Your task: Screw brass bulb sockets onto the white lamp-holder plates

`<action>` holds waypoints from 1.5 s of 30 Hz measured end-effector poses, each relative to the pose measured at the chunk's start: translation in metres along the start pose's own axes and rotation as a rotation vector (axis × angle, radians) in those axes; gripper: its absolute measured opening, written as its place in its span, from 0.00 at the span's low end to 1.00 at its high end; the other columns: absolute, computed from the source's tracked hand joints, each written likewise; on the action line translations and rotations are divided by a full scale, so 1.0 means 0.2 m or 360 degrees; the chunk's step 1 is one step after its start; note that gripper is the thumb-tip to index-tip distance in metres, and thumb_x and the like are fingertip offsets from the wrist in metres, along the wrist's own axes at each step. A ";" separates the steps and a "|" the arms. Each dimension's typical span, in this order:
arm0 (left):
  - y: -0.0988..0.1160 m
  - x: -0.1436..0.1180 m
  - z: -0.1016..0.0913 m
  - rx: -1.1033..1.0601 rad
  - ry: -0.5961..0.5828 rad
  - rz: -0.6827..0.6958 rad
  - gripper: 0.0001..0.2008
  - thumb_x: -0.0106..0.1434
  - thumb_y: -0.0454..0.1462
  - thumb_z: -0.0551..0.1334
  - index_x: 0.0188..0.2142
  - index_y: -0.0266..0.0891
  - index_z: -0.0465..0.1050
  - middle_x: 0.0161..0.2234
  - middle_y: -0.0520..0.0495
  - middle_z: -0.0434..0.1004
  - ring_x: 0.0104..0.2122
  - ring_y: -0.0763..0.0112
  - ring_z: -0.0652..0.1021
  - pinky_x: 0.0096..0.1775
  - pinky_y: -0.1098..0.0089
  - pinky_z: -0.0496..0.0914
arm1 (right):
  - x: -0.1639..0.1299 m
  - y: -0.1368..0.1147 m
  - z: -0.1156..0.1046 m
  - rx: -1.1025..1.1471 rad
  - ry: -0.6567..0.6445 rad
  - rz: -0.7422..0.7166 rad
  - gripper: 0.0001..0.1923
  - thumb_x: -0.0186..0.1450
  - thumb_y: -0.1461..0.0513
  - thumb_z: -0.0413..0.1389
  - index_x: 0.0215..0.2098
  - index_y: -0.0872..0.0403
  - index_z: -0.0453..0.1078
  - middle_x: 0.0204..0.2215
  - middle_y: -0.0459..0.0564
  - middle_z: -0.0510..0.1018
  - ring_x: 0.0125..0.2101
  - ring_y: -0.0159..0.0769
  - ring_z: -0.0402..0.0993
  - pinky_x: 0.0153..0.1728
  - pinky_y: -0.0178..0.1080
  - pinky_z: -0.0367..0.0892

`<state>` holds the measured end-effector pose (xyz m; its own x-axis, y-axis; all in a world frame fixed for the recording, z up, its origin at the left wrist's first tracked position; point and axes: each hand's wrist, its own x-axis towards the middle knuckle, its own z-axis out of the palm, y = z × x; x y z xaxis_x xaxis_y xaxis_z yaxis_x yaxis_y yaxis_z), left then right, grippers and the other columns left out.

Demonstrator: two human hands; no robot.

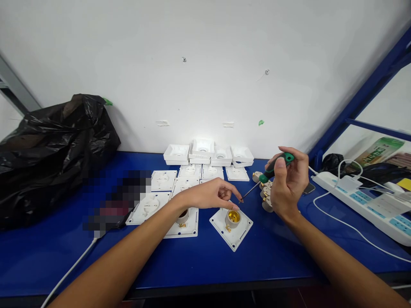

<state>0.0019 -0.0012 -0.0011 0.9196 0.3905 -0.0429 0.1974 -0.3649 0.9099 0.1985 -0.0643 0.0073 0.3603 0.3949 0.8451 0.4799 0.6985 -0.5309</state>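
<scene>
- Holding a green-handled screwdriver [269, 172] in my right hand [288, 188], fingers wrapped round the handle and thumb lying along it, the thin shaft slanting down and to my left.
- My left hand [213, 194] hovers just above the lamp-holder plate [231, 224]; thumb and forefinger are pinched together right at the screwdriver's tip, though whether a small screw sits between them is too small for me to tell.
- That plate lies flat on the blue bench [205, 261] in front of me, turned cornerwise, its white collar and brass centre facing up and a small brass terminal showing beside the collar.
- I judge the step in hand to be seating or steadying something at the tip before driving at the plate.
- The next move, as I read it, calls for bringing the tip down to the terminal while my left fingers keep it steady, then freeing them so the plate can be held against twisting.
- Just beside my right hand sits a cluster of loose socket cores [265, 193]; behind lie more flat plates [180, 184] and stacked white covers [208, 154] against the wall.
- A power strip [362, 201] lies well to my right, a black bag [54, 145] to my left.
</scene>
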 end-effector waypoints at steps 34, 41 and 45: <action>-0.01 0.00 0.00 0.0060 0.0057 0.0086 0.12 0.63 0.46 0.68 0.36 0.39 0.79 0.20 0.59 0.55 0.22 0.77 0.58 0.27 0.70 0.54 | -0.03 0.00 0.01 0.0089 -0.0136 -0.0026 0.11 0.71 0.59 0.55 0.51 0.49 0.69 0.31 0.45 0.70 0.27 0.33 0.70 0.27 0.38 0.68; -0.01 0.00 0.00 0.0082 0.0064 0.0087 0.11 0.63 0.45 0.67 0.35 0.39 0.77 0.21 0.59 0.57 0.22 0.77 0.60 0.27 0.71 0.56 | -0.03 0.01 0.01 0.0062 -0.0153 -0.0076 0.11 0.71 0.59 0.55 0.51 0.48 0.69 0.30 0.45 0.70 0.27 0.32 0.70 0.26 0.38 0.68; -0.01 0.00 0.00 0.0089 0.0063 0.0103 0.11 0.63 0.45 0.67 0.35 0.39 0.77 0.21 0.59 0.57 0.22 0.77 0.59 0.27 0.70 0.55 | -0.03 0.01 0.00 0.0074 -0.0165 -0.0078 0.11 0.71 0.60 0.55 0.52 0.48 0.69 0.31 0.45 0.71 0.28 0.33 0.70 0.27 0.39 0.68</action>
<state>0.0019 0.0005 -0.0034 0.9170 0.3976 0.0326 0.1578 -0.4365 0.8857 0.1974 -0.0643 0.0008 0.2515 0.4173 0.8733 0.4566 0.7444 -0.4873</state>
